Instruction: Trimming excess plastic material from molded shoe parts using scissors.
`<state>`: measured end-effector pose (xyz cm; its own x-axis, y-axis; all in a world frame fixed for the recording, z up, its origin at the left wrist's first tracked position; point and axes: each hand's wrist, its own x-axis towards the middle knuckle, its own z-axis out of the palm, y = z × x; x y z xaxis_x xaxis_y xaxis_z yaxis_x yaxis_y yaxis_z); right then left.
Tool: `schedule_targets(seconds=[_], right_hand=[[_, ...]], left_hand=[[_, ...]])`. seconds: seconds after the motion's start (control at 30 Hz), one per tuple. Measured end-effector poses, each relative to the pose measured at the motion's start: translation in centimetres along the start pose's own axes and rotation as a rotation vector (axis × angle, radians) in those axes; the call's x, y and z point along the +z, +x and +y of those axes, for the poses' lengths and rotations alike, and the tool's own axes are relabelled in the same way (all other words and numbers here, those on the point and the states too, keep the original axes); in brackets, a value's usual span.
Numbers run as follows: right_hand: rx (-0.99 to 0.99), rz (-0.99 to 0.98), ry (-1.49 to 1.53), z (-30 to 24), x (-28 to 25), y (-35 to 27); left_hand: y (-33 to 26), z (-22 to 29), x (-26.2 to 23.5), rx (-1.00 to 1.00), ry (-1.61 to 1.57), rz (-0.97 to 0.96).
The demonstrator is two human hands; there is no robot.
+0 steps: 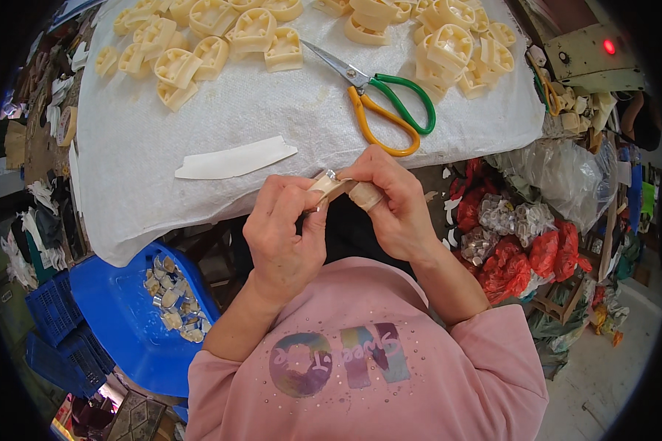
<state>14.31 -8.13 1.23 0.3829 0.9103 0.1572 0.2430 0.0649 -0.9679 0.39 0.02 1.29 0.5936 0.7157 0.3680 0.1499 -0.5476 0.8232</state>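
Just past the table's near edge, both my hands pinch one small cream piece with a shiny silvery part (pixel 324 182) between their fingertips. My left hand (pixel 283 228) is closed on its left end. My right hand (pixel 396 202) is closed at its right end, with a beige wrap (pixel 365 195) around a digit. The fingers hide much of the piece. Beyond them, a curved white strip (pixel 235 159) lies flat on the white cloth. Scissors (pixel 393 110) with one green and one orange handle lie on the cloth, blades partly apart, beyond my right hand.
Cream moulded rings (pixel 254 31) are heaped along the table's far side, with another heap (pixel 449 48) at right. A blue tub (pixel 129 316) at lower left holds several cream-and-silver pieces (pixel 173 294). Red plastic bags (pixel 507 264) and clear bags (pixel 566 176) sit at right below the table.
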Motion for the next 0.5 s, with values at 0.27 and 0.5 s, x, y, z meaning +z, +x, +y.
schedule_targets(seconds=[0.27,0.5], right_hand=[[-0.092,-0.142,0.07,1.9,-1.2,0.9],[0.01,-0.133,0.158,1.7,-0.6,0.5]], left_hand=[[-0.6,-1.3,0.2,-0.336,-0.486,0.004],[-0.9,-1.5,0.4,-0.481,-0.837,-0.036]])
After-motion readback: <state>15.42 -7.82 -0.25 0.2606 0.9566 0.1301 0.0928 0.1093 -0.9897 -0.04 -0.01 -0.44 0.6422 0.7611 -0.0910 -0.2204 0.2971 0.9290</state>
